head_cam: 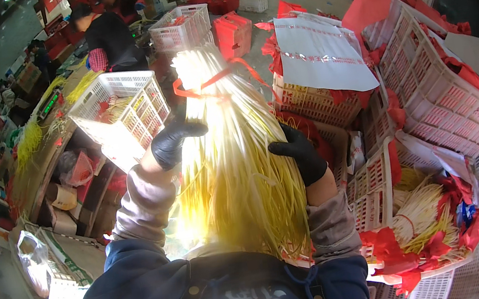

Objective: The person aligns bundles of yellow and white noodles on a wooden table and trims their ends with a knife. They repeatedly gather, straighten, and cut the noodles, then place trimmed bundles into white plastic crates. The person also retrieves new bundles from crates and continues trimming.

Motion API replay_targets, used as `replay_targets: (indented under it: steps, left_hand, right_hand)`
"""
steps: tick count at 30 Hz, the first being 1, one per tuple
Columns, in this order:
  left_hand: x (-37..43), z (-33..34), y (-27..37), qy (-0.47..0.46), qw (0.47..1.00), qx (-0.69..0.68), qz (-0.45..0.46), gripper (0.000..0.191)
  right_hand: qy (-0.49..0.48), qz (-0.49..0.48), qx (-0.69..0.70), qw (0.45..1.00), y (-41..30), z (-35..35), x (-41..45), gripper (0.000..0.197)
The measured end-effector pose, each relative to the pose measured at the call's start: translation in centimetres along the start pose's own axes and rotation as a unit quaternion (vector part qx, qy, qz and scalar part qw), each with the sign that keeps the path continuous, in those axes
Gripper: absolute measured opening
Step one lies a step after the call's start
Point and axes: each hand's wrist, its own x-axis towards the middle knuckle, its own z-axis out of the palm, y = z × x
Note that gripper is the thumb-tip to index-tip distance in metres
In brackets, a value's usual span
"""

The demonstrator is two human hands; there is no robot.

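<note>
A large bundle of long, pale yellow-green vegetable stalks (pixel 239 149), perhaps garlic chives, is held up in front of my chest. A red tie (pixel 210 83) circles it near its white upper end, and the yellow ends hang down. Black gloves cover both hands. My left hand (pixel 177 141) presses against the bundle's left side just below the tie, thumb towards the stalks. On the right side, lower down, my right hand (pixel 300 151) grips the bundle, its thumb in front. The fingers behind the stalks are partly hidden.
A white plastic crate (pixel 120 107) holding some stalks stands at the left, near a long worktable (pixel 33 182) with a scale (pixel 49 104). Stacked crates (pixel 440 80) fill the right; one open crate (pixel 371 194) holds more bundles. Two co-workers (pixel 111 38) stand at the back left, others farther off.
</note>
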Motion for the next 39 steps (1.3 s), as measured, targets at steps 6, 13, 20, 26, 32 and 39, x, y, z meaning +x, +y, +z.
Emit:
replay_targets:
  steps: [6,13,20,26,32,39]
  left_hand:
    - [-0.8,2.8,-0.8,-0.042,0.998,-0.034,0.011,0.062]
    - [-0.4,7.3,-4.1,-0.049,0.990,0.063,-0.116,0.052]
    - [-0.6,10.2,-3.4,-0.032,0.988,0.138,-0.054,0.058]
    - [0.5,7.9,2.6,-0.024,0.988,0.135,-0.076,0.064]
    - [-1.7,6.4,7.2,-0.071,0.992,0.075,-0.076,0.060]
    - [-2.6,3.5,7.1,-0.035,0.993,0.113,0.005,0.064]
  right_hand:
    - [0.020,-0.018,0.025,0.999,0.0,0.3,-3.3,0.062]
    - [0.132,-0.076,-0.022,0.988,-0.5,0.1,-6.9,0.074]
    - [0.215,-0.199,-0.495,0.818,0.0,2.4,-5.3,0.134]
    - [0.017,-0.112,-0.181,0.977,-4.3,1.2,-2.0,0.085]
    - [-0.045,-0.093,-0.169,0.980,-7.8,4.8,-0.2,0.081]
    - [-0.063,-0.097,-0.211,0.971,-7.0,5.6,1.6,0.083]
